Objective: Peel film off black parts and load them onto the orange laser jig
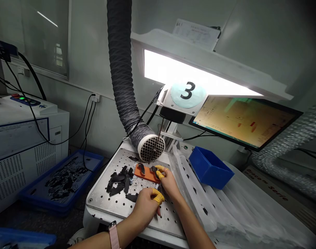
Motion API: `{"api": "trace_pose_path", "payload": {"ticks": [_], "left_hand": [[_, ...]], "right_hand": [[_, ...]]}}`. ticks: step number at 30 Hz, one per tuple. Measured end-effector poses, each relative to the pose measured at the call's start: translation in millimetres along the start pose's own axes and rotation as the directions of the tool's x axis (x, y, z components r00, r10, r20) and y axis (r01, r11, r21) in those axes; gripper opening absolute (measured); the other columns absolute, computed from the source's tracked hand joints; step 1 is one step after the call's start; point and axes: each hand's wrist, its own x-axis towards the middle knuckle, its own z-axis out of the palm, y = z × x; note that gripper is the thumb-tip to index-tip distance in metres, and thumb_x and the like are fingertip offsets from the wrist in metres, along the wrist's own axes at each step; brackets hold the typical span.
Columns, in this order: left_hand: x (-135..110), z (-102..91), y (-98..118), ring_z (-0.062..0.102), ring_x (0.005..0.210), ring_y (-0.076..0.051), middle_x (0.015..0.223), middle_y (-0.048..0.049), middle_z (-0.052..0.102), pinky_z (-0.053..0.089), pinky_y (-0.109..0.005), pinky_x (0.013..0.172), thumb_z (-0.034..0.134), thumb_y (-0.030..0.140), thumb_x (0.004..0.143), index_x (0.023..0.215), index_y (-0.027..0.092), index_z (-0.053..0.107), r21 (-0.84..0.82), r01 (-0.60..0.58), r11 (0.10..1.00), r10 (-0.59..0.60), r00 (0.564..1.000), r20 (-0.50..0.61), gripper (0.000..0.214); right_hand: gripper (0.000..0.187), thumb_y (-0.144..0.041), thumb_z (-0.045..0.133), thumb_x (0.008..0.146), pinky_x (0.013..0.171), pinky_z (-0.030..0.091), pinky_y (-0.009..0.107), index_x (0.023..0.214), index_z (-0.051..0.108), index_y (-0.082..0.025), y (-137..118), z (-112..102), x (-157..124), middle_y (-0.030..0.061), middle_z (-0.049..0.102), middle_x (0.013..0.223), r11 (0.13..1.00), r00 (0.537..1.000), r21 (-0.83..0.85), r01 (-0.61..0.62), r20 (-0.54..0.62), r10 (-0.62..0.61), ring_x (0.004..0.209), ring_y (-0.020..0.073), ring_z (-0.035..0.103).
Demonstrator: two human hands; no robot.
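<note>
An orange fixture block (147,174) lies on the perforated metal plate (103,204). One small black curved part (141,168) sits on the block's left end. My right hand (168,181), with yellow finger covers, pinches another black part (154,169) at the block's right end. Nearer to me, my left hand (149,204) also wears yellow finger covers. Its fingers are curled together beside a small pale and dark item (157,187), and what they hold is hidden. Left of the block lies a loose pile of flat black parts (119,180).
A grilled extraction hose (151,148) ends just behind the block, under a machine head (184,97) marked 3. A blue bin (211,167) stands right on plastic-wrapped sheets (199,207). Blue trays (62,183) of parts lie lower left. A monitor (246,121) hangs behind.
</note>
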Motion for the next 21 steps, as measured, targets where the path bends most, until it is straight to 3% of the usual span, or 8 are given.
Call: {"api": "trace_pose_path", "payload": {"ticks": [6,12,18,21], "left_hand": [[0,0.7,0,0.041,0.033,-0.008,0.039,0.0051,0.046,0.025,-0.02,0.038,0.049,0.028,0.068,0.06,0.015,0.055,0.007,-0.011,1.0,0.012,1.0,-0.029,0.016],[-1,1.2,0,0.043,0.035,-0.008,0.041,0.0049,0.046,0.028,-0.02,0.039,0.048,0.024,0.067,0.06,0.015,0.054,0.005,-0.008,1.0,0.008,1.0,-0.03,0.013],[-2,0.9,1,0.042,0.035,-0.008,0.041,0.0045,0.047,0.026,-0.02,0.04,0.05,0.028,0.068,0.063,0.014,0.056,-0.001,0.009,1.0,-0.009,1.0,-0.021,0.016],[-2,0.2,0,0.043,0.036,-0.008,0.042,0.0041,0.049,0.027,-0.02,0.041,0.051,0.029,0.068,0.065,0.013,0.058,-0.004,0.005,1.0,-0.005,1.0,-0.015,0.018]], "right_hand": [[0.04,-0.021,0.053,0.07,0.071,0.048,0.031,0.108,0.065,-0.02,5,1,-3,0.0042,0.063,0.088,0.997,0.999,-0.067,0.04,-0.03,-0.043,0.074,0.0181,0.058],[0.032,-0.019,0.052,0.072,0.09,0.042,0.038,0.096,0.073,-0.022,-2,-2,-5,0.0062,0.058,0.092,0.984,0.996,-0.153,0.09,-0.009,-0.092,0.087,0.0214,0.056],[0.036,-0.02,0.048,0.075,0.091,0.043,0.036,0.103,0.071,-0.021,7,-2,-8,0.0071,0.061,0.099,0.99,0.995,-0.106,0.09,-0.027,-0.093,0.094,0.0212,0.057],[0.036,-0.023,0.046,0.077,0.082,0.049,0.034,0.104,0.069,-0.017,11,-2,-10,0.0079,0.065,0.098,0.996,0.996,-0.059,0.07,-0.05,-0.073,0.089,0.0216,0.06]]}}
